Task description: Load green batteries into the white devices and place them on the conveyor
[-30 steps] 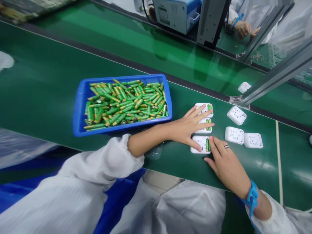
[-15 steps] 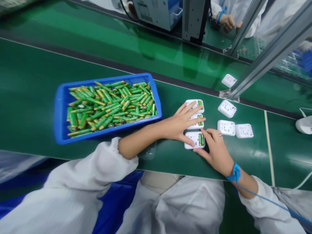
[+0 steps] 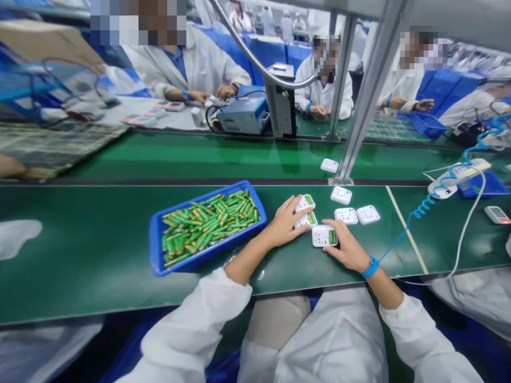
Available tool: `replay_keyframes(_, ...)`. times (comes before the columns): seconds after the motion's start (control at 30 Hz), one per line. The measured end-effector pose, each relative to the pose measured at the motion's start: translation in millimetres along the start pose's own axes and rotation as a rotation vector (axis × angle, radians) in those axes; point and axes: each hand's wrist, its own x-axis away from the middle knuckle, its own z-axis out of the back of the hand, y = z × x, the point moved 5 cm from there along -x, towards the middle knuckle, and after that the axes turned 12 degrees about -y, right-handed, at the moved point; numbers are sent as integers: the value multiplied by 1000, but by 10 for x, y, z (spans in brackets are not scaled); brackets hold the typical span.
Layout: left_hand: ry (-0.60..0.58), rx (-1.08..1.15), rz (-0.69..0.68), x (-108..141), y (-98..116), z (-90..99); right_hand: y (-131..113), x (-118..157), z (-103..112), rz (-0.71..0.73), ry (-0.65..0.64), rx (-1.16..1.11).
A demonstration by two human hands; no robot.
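My left hand lies with fingers spread over two small white plastic devices, the farther device and the nearer device. Green batteries show in their open compartments. Thumb and fingers of my right hand hold a third white device by its right end, close to the bench surface. It also has green batteries in its compartment. Left of my hands stands a blue bin heaped with loose green and gold batteries.
Several more white devices, such as this one, lie to the right near a metal post. A blue coiled cord runs from my right wrist strap to a power strip. Co-workers in white coats sit across the bench.
My view has tilted up, bringing co-workers into sight. My right hand has moved the nearest device rightward, out of line with the other two. My left thumb is off that device.
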Motion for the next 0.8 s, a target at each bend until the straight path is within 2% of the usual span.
replay_keyframes(0.13, -31, -24, 26, 102, 143, -86, -76, 305, 14, 1, -3, -114)
replay_keyframes(0.27, -77, -60, 42, 202, 318, -246, -32, 534, -39, -40, 134, -235)
replay_keyframes(0.4, -107, -77, 70, 284, 425, -321, 0, 572, -100, -77, 243, -309)
replay_keyframes(0.53, -135, -59, 73, 312, 401, -271, -33, 525, -131, -85, 298, -362)
replay_keyframes(0.63, -97, -29, 110, 262, 294, -163, -44, 521, -166, -82, 335, -370)
replay_keyframes(0.73, -93, 20, 154, 148, 197, -70, 9, 633, -136, -98, 411, -303)
replay_keyframes(0.8, -106, 26, 155, 64, 181, -29, 90, 804, 4, -117, 514, -173)
